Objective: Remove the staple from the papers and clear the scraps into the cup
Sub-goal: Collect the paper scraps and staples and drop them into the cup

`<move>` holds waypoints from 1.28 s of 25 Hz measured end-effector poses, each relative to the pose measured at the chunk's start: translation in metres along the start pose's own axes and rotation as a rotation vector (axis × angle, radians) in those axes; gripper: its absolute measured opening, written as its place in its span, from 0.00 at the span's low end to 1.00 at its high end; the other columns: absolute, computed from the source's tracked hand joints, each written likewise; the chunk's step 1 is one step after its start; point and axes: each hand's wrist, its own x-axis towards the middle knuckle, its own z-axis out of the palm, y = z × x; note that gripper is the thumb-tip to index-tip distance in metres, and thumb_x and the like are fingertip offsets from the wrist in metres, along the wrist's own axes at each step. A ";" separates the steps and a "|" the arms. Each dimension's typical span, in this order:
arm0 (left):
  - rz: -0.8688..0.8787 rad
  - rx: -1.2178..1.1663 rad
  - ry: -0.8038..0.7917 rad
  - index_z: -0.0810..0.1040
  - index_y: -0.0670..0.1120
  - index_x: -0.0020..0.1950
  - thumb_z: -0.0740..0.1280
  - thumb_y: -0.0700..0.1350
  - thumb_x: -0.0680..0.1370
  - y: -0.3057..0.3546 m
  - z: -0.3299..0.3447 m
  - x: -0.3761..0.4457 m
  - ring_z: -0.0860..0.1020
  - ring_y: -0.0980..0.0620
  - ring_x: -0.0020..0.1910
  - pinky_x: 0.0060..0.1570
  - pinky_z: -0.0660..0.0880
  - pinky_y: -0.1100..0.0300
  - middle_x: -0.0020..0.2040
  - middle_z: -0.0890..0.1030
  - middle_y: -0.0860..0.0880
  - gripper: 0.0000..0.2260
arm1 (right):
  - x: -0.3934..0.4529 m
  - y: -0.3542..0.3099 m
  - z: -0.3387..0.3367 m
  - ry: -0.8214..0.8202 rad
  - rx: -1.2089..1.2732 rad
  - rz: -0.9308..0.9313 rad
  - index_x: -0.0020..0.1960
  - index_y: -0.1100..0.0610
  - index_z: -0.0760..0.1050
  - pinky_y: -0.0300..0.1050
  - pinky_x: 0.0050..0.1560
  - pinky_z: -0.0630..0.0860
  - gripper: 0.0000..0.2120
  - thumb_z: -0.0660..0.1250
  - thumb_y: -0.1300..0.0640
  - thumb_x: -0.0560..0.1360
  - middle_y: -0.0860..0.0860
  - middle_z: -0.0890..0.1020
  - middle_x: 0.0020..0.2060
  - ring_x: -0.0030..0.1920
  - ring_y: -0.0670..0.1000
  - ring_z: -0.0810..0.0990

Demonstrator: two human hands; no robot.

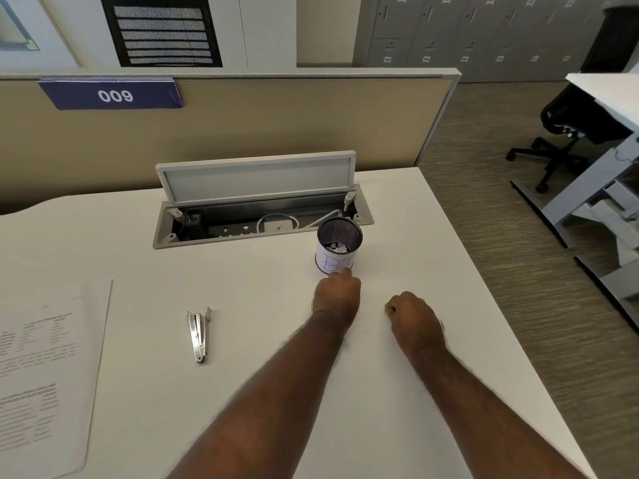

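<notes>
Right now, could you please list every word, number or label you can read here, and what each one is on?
"009": white digits on the blue sign on the partition.
"B", then a stroke I cannot make out: blue handwriting on the cup.
Papers: printed text, too blurred to read.
Lockers: number tags, too small to read.
Adapter in the cable tray: blue mark, unreadable.

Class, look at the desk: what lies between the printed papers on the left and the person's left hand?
In the head view, only the metal staple remover lies between the papers and the left hand; the rest is bare white desk.
</notes>
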 end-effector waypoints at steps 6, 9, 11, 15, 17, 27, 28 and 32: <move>0.097 0.152 -0.040 0.80 0.47 0.31 0.79 0.41 0.52 0.002 -0.006 -0.025 0.77 0.53 0.25 0.22 0.67 0.65 0.30 0.79 0.51 0.12 | -0.004 -0.003 0.001 0.001 -0.169 -0.035 0.49 0.56 0.76 0.48 0.44 0.78 0.09 0.58 0.62 0.78 0.52 0.78 0.49 0.50 0.54 0.77; 0.090 0.115 0.017 0.79 0.47 0.32 0.80 0.43 0.54 -0.011 0.007 -0.030 0.77 0.52 0.26 0.22 0.67 0.64 0.31 0.79 0.51 0.12 | -0.009 -0.007 0.004 -0.020 -0.200 -0.013 0.49 0.55 0.75 0.45 0.42 0.76 0.09 0.56 0.61 0.78 0.52 0.78 0.48 0.49 0.54 0.78; 0.020 0.032 0.030 0.78 0.45 0.46 0.70 0.44 0.73 -0.023 0.013 -0.034 0.79 0.46 0.41 0.33 0.70 0.57 0.45 0.80 0.46 0.05 | -0.009 -0.006 0.002 -0.024 -0.041 0.090 0.47 0.54 0.77 0.44 0.41 0.74 0.11 0.56 0.55 0.78 0.50 0.80 0.46 0.47 0.54 0.78; -0.154 -0.160 0.057 0.75 0.45 0.53 0.55 0.46 0.82 -0.047 0.013 -0.042 0.76 0.44 0.53 0.46 0.73 0.53 0.54 0.77 0.46 0.10 | 0.001 -0.003 -0.017 -0.109 0.413 0.129 0.41 0.51 0.77 0.44 0.45 0.74 0.08 0.62 0.53 0.77 0.50 0.83 0.43 0.47 0.53 0.80; -0.198 -0.245 0.123 0.76 0.46 0.51 0.56 0.47 0.81 -0.051 -0.004 -0.039 0.76 0.44 0.51 0.45 0.73 0.53 0.51 0.77 0.47 0.11 | 0.010 -0.013 -0.031 -0.063 0.498 0.084 0.40 0.50 0.77 0.40 0.43 0.70 0.07 0.65 0.53 0.77 0.49 0.83 0.40 0.43 0.51 0.79; -0.172 -0.122 0.230 0.84 0.52 0.51 0.64 0.44 0.78 -0.041 -0.104 0.030 0.80 0.46 0.47 0.37 0.69 0.58 0.47 0.81 0.49 0.09 | 0.067 -0.111 -0.092 0.109 0.219 -0.201 0.52 0.54 0.83 0.51 0.48 0.79 0.11 0.62 0.56 0.77 0.55 0.85 0.49 0.49 0.60 0.81; -0.193 -0.080 0.176 0.84 0.52 0.52 0.65 0.43 0.77 -0.040 -0.106 0.034 0.80 0.46 0.47 0.38 0.70 0.58 0.48 0.81 0.49 0.09 | 0.068 -0.114 -0.091 0.084 0.157 -0.183 0.53 0.54 0.83 0.50 0.49 0.79 0.12 0.62 0.57 0.77 0.56 0.85 0.50 0.50 0.61 0.81; -0.242 -0.074 0.136 0.83 0.51 0.50 0.68 0.46 0.76 -0.040 -0.110 0.038 0.79 0.47 0.41 0.37 0.70 0.57 0.44 0.83 0.50 0.06 | 0.065 -0.114 -0.092 0.111 0.305 -0.114 0.48 0.54 0.83 0.46 0.45 0.78 0.07 0.66 0.57 0.75 0.54 0.86 0.46 0.46 0.58 0.81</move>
